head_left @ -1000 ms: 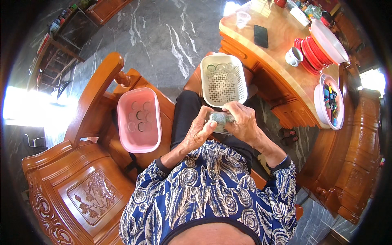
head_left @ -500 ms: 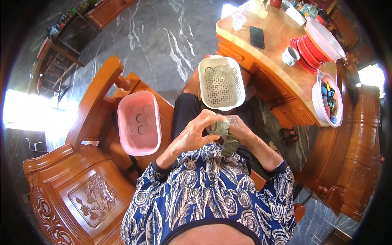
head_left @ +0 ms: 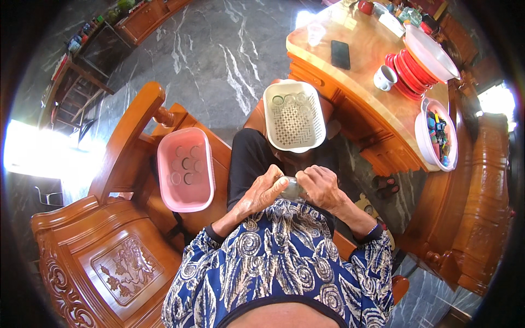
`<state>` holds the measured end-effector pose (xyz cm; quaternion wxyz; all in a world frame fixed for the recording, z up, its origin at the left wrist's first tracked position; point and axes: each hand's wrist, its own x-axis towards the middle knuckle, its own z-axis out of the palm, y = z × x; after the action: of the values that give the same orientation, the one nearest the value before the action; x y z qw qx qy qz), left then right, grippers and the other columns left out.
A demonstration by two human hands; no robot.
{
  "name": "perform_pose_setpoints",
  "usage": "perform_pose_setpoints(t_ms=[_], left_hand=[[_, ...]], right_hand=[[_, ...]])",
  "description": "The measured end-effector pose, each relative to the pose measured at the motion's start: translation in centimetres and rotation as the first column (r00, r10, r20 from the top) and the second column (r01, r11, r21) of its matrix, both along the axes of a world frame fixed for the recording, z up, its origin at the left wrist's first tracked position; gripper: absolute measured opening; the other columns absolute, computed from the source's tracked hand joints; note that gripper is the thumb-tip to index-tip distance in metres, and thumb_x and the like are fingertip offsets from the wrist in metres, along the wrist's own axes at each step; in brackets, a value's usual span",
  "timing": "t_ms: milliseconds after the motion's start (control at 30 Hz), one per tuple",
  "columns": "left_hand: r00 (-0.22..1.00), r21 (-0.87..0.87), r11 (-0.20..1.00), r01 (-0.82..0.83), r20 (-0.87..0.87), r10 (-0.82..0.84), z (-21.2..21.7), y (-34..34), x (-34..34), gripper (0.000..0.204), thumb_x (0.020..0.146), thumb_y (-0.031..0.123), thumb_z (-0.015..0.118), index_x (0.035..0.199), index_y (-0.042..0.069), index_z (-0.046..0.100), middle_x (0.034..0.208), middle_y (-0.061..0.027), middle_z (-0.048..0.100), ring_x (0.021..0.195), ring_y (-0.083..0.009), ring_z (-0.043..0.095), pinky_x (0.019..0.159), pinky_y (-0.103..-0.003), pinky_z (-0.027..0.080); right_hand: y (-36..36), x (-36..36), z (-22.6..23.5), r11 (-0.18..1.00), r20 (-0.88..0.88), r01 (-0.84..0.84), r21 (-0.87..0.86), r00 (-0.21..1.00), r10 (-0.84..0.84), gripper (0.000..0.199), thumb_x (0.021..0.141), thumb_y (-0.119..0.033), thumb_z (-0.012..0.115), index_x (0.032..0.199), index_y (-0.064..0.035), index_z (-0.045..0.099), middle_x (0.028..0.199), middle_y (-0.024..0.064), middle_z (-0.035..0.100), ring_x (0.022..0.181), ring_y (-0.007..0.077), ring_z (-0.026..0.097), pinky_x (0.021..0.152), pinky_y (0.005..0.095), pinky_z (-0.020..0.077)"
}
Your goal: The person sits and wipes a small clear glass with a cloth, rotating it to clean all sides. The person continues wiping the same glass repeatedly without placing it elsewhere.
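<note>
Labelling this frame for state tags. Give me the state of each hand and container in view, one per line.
left hand: closed on the small grey object, from its left
right hand: closed on the same object, from its right
small grey object: held between both hands over the lap, mostly hidden
white perforated basket: upright, a few round pieces at its far end
pink tub: upright on the wooden seat, several round pieces inside
white mug: upright on the table

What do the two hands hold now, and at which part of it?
Both the left hand and the right hand grip a small greyish object by its opposite ends; what it is cannot be told.
</note>
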<state>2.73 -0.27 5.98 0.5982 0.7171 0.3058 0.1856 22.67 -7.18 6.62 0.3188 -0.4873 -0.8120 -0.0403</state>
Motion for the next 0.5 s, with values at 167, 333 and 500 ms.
perform_pose_setpoints(t_ms=[167, 333, 500], left_hand=[[0.994, 0.009, 0.994, -0.105, 0.039, 0.104, -0.8, -0.7, 0.1, 0.049, 0.092, 0.053, 0.052, 0.095, 0.004, 0.047, 0.074, -0.0126, 0.053, 0.067, -0.0191, 0.053, 0.060, -0.034, 0.042], [0.992, 0.061, 0.992, -0.108, 0.069, 0.103, 0.8, -0.3, 0.0, 0.043, 0.087, 0.041, 0.065, 0.101, 0.004, 0.048, 0.076, -0.0043, 0.051, 0.065, -0.0103, 0.047, 0.059, -0.027, 0.041], [0.993, 0.282, 0.956, -0.085, 0.103, 0.058, 1.6, -0.5, 0.1, 0.047, 0.078, 0.026, 0.076, 0.110, 0.004, 0.050, 0.088, -0.0072, 0.054, 0.071, -0.0149, 0.051, 0.064, -0.029, 0.044]], right_hand=[[0.4, -0.1, -0.6, 1.000, -0.036, 0.012, 0.007, 0.999, -0.012, 0.022, 0.072, -0.014, 0.066, 0.089, -0.0045, 0.055, 0.077, 0.0078, 0.057, 0.070, 0.0231, 0.061, 0.064, 0.0340, 0.0510], [0.7, -0.9, -3.0, 0.977, -0.380, 0.022, -0.213, 0.919, -0.104, 0.022, 0.071, -0.005, 0.066, 0.089, -0.0028, 0.054, 0.075, 0.0133, 0.060, 0.070, 0.0321, 0.064, 0.063, 0.0383, 0.0521], [0.2, -0.9, -3.7, 0.773, -0.738, -0.335, -0.539, 0.629, -0.243, 0.018, 0.081, -0.015, 0.054, 0.088, 0.0010, 0.058, 0.075, 0.0104, 0.062, 0.064, 0.0195, 0.061, 0.060, 0.0320, 0.0497]])
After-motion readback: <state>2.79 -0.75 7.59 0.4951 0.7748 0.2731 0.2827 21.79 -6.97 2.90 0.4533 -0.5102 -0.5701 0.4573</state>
